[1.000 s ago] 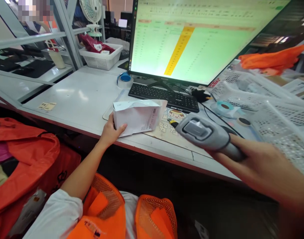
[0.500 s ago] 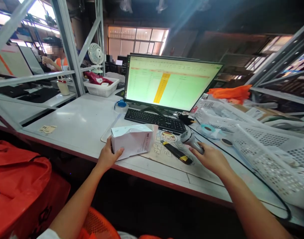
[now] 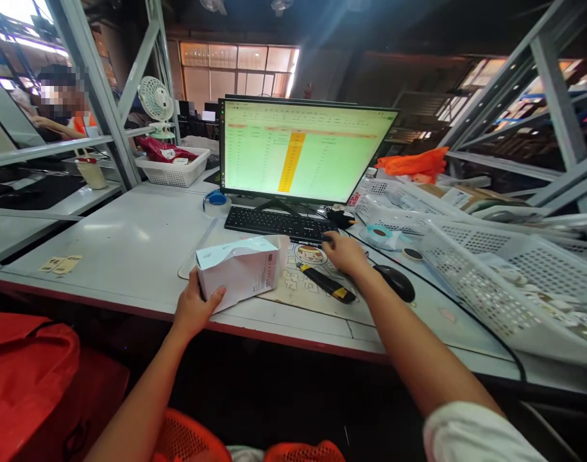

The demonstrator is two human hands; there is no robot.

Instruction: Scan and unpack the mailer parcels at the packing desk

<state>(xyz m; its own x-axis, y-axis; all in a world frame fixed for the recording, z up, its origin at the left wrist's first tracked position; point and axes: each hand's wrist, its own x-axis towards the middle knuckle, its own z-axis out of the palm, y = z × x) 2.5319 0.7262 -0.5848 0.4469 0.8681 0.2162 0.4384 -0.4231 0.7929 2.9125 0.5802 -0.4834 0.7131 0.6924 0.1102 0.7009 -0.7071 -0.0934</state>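
Your left hand (image 3: 197, 309) — clasped round left end of box (image 3: 240, 274), near front edge of desk (image 3: 124, 269), left of knife (image 3: 326, 284). Your right hand (image 3: 345, 254) — fingers curled at right end of keyboard (image 3: 274, 222); whether gripping anything, cannot tell. Mouse (image 3: 396, 283) near same hand.

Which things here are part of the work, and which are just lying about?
Apparently in use:
white package, held by the left hand
keyboard, right hand at its right end
lit monitor

Seemingly lying about:
black-and-yellow cutter
blue tape roll
fan
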